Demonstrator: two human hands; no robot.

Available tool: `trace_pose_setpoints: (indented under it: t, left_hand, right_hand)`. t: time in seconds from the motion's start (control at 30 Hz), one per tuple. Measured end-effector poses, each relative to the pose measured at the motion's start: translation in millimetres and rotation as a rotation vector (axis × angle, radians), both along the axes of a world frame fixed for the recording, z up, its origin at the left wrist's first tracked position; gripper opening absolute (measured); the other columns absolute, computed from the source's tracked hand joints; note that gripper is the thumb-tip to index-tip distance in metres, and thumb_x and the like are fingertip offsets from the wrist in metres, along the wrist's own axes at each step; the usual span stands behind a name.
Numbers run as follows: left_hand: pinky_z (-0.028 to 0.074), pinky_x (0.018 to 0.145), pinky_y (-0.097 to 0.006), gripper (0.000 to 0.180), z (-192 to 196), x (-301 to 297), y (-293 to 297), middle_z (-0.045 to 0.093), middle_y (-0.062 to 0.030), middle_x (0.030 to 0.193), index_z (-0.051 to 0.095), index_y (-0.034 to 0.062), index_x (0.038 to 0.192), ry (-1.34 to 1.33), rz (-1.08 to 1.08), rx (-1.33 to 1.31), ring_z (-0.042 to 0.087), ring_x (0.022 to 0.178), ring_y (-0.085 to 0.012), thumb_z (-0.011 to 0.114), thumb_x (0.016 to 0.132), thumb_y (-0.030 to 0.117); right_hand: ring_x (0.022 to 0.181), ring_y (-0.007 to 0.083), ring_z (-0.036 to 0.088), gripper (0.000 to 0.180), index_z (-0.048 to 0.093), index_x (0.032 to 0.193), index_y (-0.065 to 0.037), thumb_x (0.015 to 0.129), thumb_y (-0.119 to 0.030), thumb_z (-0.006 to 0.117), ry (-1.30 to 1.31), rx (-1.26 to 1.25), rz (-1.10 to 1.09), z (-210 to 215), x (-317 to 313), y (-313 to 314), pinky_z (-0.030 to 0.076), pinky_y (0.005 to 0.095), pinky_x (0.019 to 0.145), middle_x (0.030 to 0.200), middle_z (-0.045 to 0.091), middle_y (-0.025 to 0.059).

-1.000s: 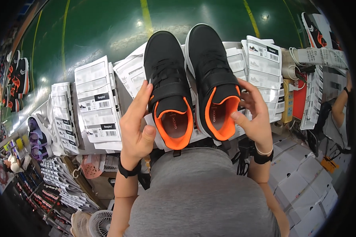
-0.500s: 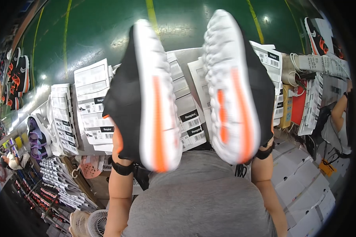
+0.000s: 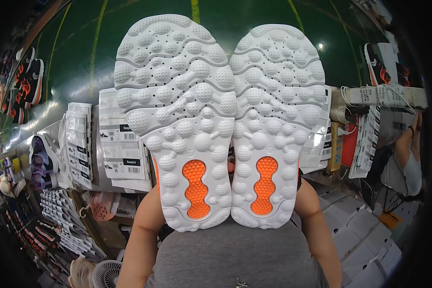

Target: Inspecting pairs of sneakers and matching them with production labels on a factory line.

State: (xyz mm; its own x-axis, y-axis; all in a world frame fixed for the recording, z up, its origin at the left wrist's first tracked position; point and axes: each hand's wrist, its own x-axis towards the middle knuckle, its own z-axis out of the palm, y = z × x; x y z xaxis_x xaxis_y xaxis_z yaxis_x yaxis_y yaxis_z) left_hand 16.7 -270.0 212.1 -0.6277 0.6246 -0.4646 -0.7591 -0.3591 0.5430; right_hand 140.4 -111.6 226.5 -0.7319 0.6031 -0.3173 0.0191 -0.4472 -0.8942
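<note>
Two sneakers are held up side by side, soles facing me, toes up and heels down. The left sneaker and the right sneaker have white studded soles with an orange wavy insert near each heel. Their inner edges touch along the middle. My left forearm rises behind the left sneaker and my right forearm behind the right one. Both hands are hidden by the soles, each holding its sneaker from behind; finger positions do not show.
Stacks of flat white labelled boxes line the bench behind the sneakers. Purple sneakers and black-orange sneakers stand at left. Fans sit lower left. White boxes pile at right, near another person's arm.
The sneakers were apart with their soles angled toward each other and black uppers showing. Now they have turned soles toward me and come together.
</note>
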Motion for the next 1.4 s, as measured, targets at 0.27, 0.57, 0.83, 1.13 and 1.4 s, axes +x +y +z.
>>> trace_pose_setpoints:
  t: [0.27,0.57,0.83,1.13,1.4]
  left_hand:
    - [0.055,0.078,-0.036,0.039,-4.7,-96.0,51.9,0.059,-0.0175,0.109,0.049,-0.0026,0.120,0.276,-0.071,0.105,0.063,0.093,-0.0268,0.047,0.082,0.002]
    - [0.050,0.069,-0.035,0.030,-41.6,-138.6,137.2,0.067,-0.0164,0.081,0.061,-0.0049,0.098,1.365,-0.194,-0.898,0.066,0.075,-0.0275,0.061,0.071,0.009]
    - [0.050,0.059,-0.031,0.017,40.3,-22.2,101.9,0.068,-0.0119,0.079,0.064,-0.0017,0.090,1.541,-0.498,-0.508,0.065,0.066,-0.0201,0.059,0.079,0.010]
    - [0.051,0.072,-0.037,0.020,0.4,87.4,125.1,0.064,-0.0192,0.091,0.062,-0.0065,0.084,1.941,-1.251,-0.173,0.063,0.087,-0.0342,0.057,0.070,0.007]
    - [0.040,0.091,-0.050,0.051,-30.6,115.7,119.0,0.046,-0.0245,0.128,0.055,-0.0098,0.111,2.162,-0.935,-0.175,0.041,0.119,-0.0471,0.059,0.063,0.008]
  right_hand:
    - [0.069,0.0128,0.062,0.029,0.058,0.102,0.004,0.074,-0.002,0.058,0.062,0.143,-0.007,0.3,-70.2,122.7,0.049,0.0220,0.059,0.082,0.064,0.0080]
    - [0.079,0.0421,0.061,0.020,0.059,0.087,0.004,0.080,-0.014,0.054,-0.553,1.248,0.072,-42.0,-73.3,125.8,0.050,0.0444,0.070,0.082,0.061,0.0274]
    - [0.066,0.0356,0.063,0.016,0.057,0.083,0.000,0.081,-0.015,0.060,-0.786,1.482,-0.137,-31.1,33.9,90.8,0.051,0.0425,0.060,0.073,0.063,0.0180]
    - [0.063,0.0361,0.061,0.016,0.062,0.073,0.002,0.075,-0.013,0.061,-0.737,1.422,-0.052,-50.4,45.4,109.9,0.050,0.0415,0.059,0.068,0.061,0.0194]
    - [0.055,0.0339,0.062,0.018,0.063,0.061,0.000,0.073,-0.014,0.060,-0.839,1.534,-0.004,-59.1,45.3,119.4,0.051,0.0394,0.057,0.059,0.060,0.0175]
